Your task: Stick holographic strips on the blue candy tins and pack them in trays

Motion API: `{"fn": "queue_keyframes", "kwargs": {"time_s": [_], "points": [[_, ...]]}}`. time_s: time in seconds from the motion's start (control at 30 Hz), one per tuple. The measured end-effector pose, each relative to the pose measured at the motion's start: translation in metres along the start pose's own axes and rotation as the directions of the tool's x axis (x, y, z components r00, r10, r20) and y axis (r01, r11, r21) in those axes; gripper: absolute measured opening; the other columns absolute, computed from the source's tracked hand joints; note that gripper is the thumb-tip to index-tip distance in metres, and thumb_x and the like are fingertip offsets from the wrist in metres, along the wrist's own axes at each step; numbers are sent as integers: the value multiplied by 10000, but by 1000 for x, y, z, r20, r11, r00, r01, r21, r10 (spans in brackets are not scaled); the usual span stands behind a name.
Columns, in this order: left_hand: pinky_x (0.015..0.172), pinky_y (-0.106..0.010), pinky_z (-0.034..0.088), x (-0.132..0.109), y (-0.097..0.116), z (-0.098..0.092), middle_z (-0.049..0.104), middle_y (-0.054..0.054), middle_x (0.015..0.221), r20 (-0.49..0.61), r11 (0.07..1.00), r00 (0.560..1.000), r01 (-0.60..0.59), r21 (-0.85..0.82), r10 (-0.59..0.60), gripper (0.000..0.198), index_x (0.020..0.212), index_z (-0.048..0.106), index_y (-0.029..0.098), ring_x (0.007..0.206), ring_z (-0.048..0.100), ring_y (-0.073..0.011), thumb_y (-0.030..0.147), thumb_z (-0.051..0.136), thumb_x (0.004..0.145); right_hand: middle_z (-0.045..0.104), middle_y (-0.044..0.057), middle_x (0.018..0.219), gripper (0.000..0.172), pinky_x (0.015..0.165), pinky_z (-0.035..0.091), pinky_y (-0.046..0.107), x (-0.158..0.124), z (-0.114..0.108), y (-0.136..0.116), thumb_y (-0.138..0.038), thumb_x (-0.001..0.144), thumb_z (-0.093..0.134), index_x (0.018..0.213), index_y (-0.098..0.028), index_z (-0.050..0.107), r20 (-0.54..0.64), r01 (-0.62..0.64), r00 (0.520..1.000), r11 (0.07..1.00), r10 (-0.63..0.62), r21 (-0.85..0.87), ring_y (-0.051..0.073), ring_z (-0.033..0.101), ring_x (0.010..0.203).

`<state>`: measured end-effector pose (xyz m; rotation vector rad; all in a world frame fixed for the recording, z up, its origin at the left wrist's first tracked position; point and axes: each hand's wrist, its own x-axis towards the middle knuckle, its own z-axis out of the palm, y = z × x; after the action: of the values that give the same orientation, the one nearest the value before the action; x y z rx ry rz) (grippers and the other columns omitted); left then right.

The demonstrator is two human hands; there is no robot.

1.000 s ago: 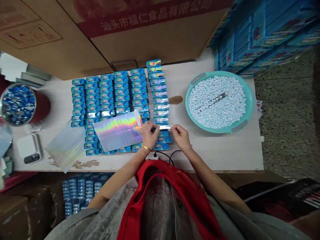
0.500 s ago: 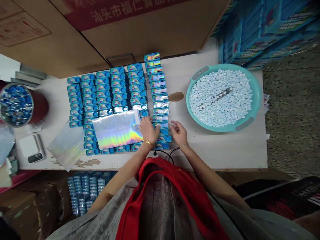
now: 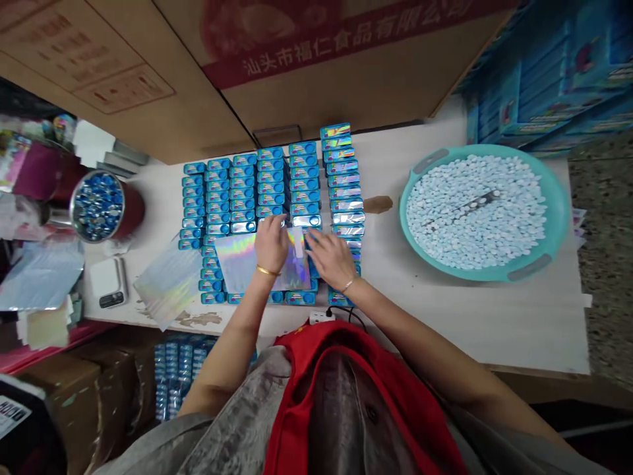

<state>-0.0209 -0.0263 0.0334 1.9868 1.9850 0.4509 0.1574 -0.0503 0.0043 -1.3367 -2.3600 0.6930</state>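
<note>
Bright, even indoor light fills the room and leaves only soft shadows on the surface [image 3: 445, 323], while the foil sheet [image 3: 237, 258] flares with rainbow glare and the cardboard box [image 3: 346, 86] bows toward the edges of view.

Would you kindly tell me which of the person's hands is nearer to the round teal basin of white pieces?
The right hand is nearer: it lies at the right edge of the holographic sheet, to the left of the teal basin. The left hand is farther away, over the sheet.
</note>
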Motion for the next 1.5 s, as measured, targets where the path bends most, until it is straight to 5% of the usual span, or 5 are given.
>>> {"fn": "queue_keyframes", "kwargs": {"time_s": [0.77, 0.93, 1.1, 1.27, 1.5], "points": [[757, -389, 394, -19, -37, 14, 636, -124, 1081, 282, 911, 897, -389, 134, 341, 177, 906, 625, 188, 935, 535, -253, 219, 453, 934, 473, 140, 1453, 431, 947, 386, 451, 22, 50, -1, -309, 940, 473, 1304, -96, 559, 88, 8, 996, 1000, -11, 30, 318, 416, 1165], [727, -317, 433, -62, -13, -10, 618, -38, 812, -52, 940, 994, -103, -327, 92, 94, 812, 554, 199, 788, 569, -174, 264, 579, 876, 504, 130, 1433, 401, 987, 385, 478, 21, 42, 2, -242, 890, 481, 1248, -109, 604, 43, 13, 999, 979, -22, 206, 306, 444, 1157], [695, -267, 476, -77, 27, -19, 619, 11, 744, -47, 461, 864, 220, -860, -500, 238, 790, 519, 195, 690, 619, -125, 312, 724, 758, 656, 115, 1191, 502, 970, 432, 432, -10, 22, -14, -534, 970, 331, 1137, -185, 652, -65, -163, 959, 725, 276, 670, 249, 558, 1119], [672, -237, 470, -88, 61, 2, 627, 24, 690, 167, 222, 837, 322, -920, -522, 304, 740, 535, 187, 652, 601, -101, 336, 791, 673, 684, 26, 820, 473, 748, 502, 327, -67, 1, -32, -661, 800, 577, 923, -209, 636, 211, -383, 845, 280, 491, 880, 184, 628, 779], [617, -232, 428, -107, 87, 47, 579, 34, 643, 323, 212, 845, 441, -872, -426, 310, 682, 544, 184, 604, 530, -91, 364, 796, 653, 589, -14, 644, 376, 625, 442, 276, -114, -23, -3, -579, 769, 626, 717, -211, 566, 211, -448, 749, 246, 628, 859, 132, 513, 605]]}}
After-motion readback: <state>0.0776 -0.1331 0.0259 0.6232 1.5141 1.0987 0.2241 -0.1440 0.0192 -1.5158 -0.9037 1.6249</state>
